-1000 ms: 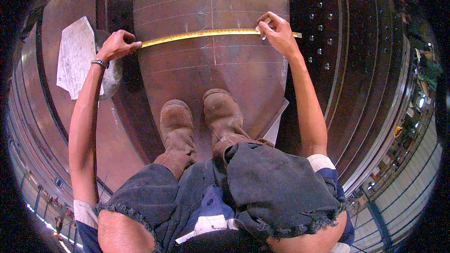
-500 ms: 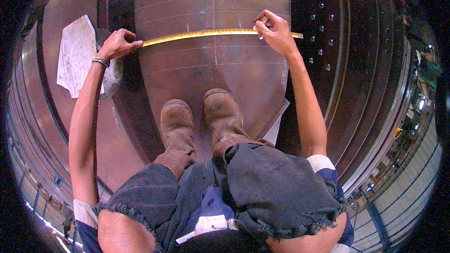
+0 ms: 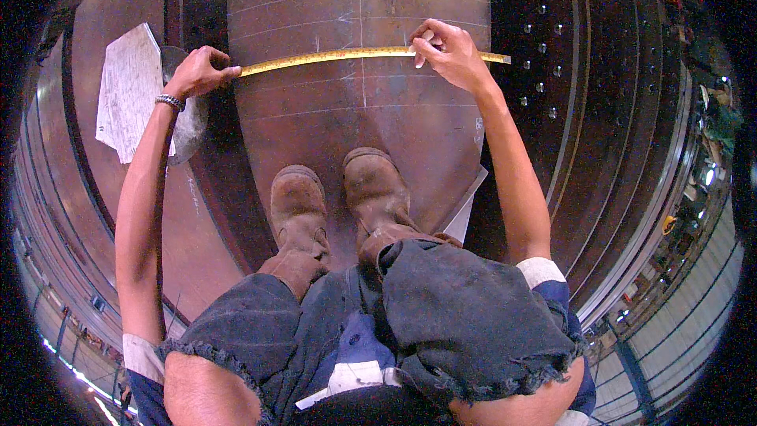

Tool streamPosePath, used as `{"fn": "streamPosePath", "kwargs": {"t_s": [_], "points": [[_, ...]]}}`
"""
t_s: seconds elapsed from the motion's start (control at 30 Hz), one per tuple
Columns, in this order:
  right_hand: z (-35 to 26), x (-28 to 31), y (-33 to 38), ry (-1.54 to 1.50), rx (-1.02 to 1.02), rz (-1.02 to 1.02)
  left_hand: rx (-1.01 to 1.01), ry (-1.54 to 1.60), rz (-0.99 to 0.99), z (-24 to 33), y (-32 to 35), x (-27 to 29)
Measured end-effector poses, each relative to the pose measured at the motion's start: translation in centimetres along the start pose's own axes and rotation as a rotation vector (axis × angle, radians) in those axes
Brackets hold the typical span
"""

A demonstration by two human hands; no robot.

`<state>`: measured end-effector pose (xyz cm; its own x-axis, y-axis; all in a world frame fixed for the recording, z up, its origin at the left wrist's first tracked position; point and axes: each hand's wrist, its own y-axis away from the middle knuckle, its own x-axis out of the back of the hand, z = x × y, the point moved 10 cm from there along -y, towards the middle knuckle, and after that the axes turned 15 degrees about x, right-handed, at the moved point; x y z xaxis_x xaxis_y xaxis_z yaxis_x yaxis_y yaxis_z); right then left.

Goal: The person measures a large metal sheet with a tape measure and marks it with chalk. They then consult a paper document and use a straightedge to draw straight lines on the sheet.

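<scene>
A yellow tape measure blade (image 3: pixel 323 57) stretches across a brownish steel plate (image 3: pixel 315 134) marked with white chalk lines. My left hand (image 3: pixel 202 72) is closed on its left end at the plate's left edge, and the fingers hide that end. Over the right part of the blade, my right hand (image 3: pixel 453 51) pinches a short white stick that looks like chalk (image 3: pixel 419 59), its tip by the blade's edge. The blade's free end reaches past the plate's right edge. A long white line runs up the plate's middle, crossed by several curved lines.
My boots (image 3: pixel 298 193) stand on the plate close to me. Left of it lies a pale, scuffed angular sheet (image 3: pixel 130 95) over a dark rounded piece. To the right are dark steel beams (image 3: pixel 540 55) with several bolt holes. Railings curve along both sides.
My right hand has shifted left along the tape with the white stick, fingers still pinched. My left hand and the tape stay in nearly the same place.
</scene>
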<state>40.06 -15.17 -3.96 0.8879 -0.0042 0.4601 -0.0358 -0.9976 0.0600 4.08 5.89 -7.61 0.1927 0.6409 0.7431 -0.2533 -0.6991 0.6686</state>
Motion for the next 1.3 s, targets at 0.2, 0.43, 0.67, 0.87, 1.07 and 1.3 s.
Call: {"fn": "streamPosePath", "kwargs": {"t_s": [0.2, 0.43, 0.67, 0.87, 1.07, 1.3], "points": [[-0.2, -0.1, -0.5, 0.025, 0.02, 0.022, 0.0, 0.002, -0.006, 0.1, 0.1, 0.1], [0.2, 1.2, -0.4, 0.031, 0.03, 0.053, 0.016, 0.007, -0.038, 0.2, 0.0, 0.0], [0.6, 0.8, -0.3, 0.049, -0.009, 0.046, 0.029, 0.01, -0.069, 0.0, 0.1, -0.1], [0.6, 1.2, -0.3, 0.095, 0.016, 0.065, 0.018, 0.0, -0.04, -0.1, -0.1, 0.0], [1.5, 2.5, 0.1, 0.105, -0.003, 0.105, 0.012, -0.013, -0.041, -0.1, -0.3, -0.3], [1.5, 1.3, 0.2, 0.066, -0.072, 0.052, 0.055, 0.032, -0.08, -0.3, 0.0, -0.2]]}}
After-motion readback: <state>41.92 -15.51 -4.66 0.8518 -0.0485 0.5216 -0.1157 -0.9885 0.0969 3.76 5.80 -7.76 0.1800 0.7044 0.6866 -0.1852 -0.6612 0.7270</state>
